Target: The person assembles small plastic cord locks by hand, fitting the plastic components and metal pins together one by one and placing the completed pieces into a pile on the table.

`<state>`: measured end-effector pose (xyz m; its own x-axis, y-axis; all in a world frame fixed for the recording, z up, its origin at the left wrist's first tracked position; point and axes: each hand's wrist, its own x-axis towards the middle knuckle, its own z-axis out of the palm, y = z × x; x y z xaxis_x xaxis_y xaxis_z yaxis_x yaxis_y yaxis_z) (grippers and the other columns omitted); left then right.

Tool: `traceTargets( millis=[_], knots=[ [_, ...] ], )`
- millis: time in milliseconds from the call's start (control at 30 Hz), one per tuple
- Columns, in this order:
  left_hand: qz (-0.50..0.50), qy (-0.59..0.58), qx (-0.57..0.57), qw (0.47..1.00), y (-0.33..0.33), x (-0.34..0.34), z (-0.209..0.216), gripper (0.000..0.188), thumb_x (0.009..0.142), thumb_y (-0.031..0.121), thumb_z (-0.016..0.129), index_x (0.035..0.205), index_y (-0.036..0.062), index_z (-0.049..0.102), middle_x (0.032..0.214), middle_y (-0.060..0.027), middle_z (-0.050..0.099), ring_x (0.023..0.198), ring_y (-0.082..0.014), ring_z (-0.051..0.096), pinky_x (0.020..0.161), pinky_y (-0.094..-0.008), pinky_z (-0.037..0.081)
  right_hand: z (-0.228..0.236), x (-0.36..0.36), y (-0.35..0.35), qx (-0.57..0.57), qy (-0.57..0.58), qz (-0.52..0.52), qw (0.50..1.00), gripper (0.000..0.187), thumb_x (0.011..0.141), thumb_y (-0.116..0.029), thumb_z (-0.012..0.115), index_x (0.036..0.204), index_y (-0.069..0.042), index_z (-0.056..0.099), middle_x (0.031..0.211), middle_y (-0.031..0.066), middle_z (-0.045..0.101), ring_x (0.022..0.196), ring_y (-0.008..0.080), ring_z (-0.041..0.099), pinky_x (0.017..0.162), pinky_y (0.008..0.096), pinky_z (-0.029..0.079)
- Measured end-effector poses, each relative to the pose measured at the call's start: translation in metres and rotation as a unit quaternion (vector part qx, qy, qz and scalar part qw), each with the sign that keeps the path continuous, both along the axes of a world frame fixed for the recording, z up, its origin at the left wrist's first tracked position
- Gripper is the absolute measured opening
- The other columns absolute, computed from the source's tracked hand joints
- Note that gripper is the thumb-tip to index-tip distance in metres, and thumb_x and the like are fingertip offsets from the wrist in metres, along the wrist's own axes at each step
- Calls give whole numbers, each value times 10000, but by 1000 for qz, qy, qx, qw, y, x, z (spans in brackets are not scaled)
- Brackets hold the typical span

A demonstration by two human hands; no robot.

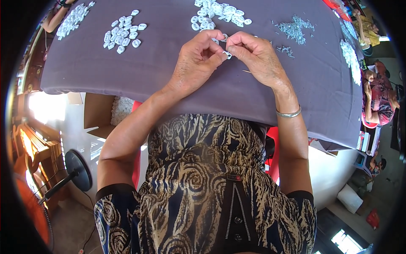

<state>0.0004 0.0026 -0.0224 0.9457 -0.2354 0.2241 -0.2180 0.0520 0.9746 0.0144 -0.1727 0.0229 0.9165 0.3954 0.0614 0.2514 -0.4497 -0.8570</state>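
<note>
My left hand (195,61) pinches a small white plastic piece (228,55) between thumb and fingertips, over the table. Close against it is my right hand (259,58), its thumb and index finger pressed together at the piece; whatever is in that pinch is too small to make out. Just beyond my fingers spreads a pile of white oval plastic pieces (220,12). A smaller cluster of the same pieces (122,34) lies to the left. Right of my hands are scattered small silvery metal parts, like screws or pins (296,30).
A dark grey cloth (160,55) covers the table. More white pieces lie at the far left (74,19) and right edge (351,61). A thin stick (247,71) is beside my right wrist. Other people sit along the right side; another person's arm (55,17) shows at far left.
</note>
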Motion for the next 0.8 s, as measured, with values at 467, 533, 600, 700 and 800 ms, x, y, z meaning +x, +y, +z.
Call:
traceTargets(
  millis=[467, 533, 600, 700, 800],
  knots=[
    [9, -8, -7, 1000, -3, -1, -5, 306, 833, -28, 595, 1115, 59, 518, 760, 23, 585, 650, -33, 506, 600, -188, 458, -5, 0, 2, -33, -55, 12, 998, 113, 879, -140, 571, 839, -35, 570, 626, -36, 445, 573, 59, 363, 509, 242, 329],
    [9, -2, -30, 1000, -4, -1, -4, 293, 820, -57, 591, 1079, 60, 516, 737, 22, 566, 650, -24, 493, 596, -182, 432, -4, 0, 3, -46, -51, 7, 998, 112, 875, -136, 574, 837, -31, 567, 616, -26, 441, 572, 68, 363, 516, 250, 332],
    [10, -3, -21, 1000, -4, -2, -5, 296, 820, -55, 592, 1082, 59, 513, 730, 24, 565, 654, -26, 498, 602, -184, 436, -6, 3, 2, -58, -92, 27, 994, 108, 868, -133, 576, 833, -32, 567, 605, -12, 440, 570, 74, 365, 515, 254, 332],
    [13, -8, 6, 1000, -5, -2, -4, 273, 819, -50, 598, 1062, 45, 520, 747, 24, 568, 664, -29, 507, 613, -187, 443, -6, 3, 0, -70, -112, 43, 990, 108, 862, -131, 578, 833, -28, 564, 601, -1, 437, 567, 81, 370, 516, 259, 336],
    [8, -7, 13, 1000, -4, 0, -4, 212, 818, -42, 607, 1010, 19, 541, 805, 16, 572, 670, -32, 515, 616, -187, 448, -6, 5, -3, -74, -86, 45, 993, 106, 868, -140, 579, 832, -41, 566, 603, -12, 445, 572, 77, 382, 518, 259, 344]
  ],
)
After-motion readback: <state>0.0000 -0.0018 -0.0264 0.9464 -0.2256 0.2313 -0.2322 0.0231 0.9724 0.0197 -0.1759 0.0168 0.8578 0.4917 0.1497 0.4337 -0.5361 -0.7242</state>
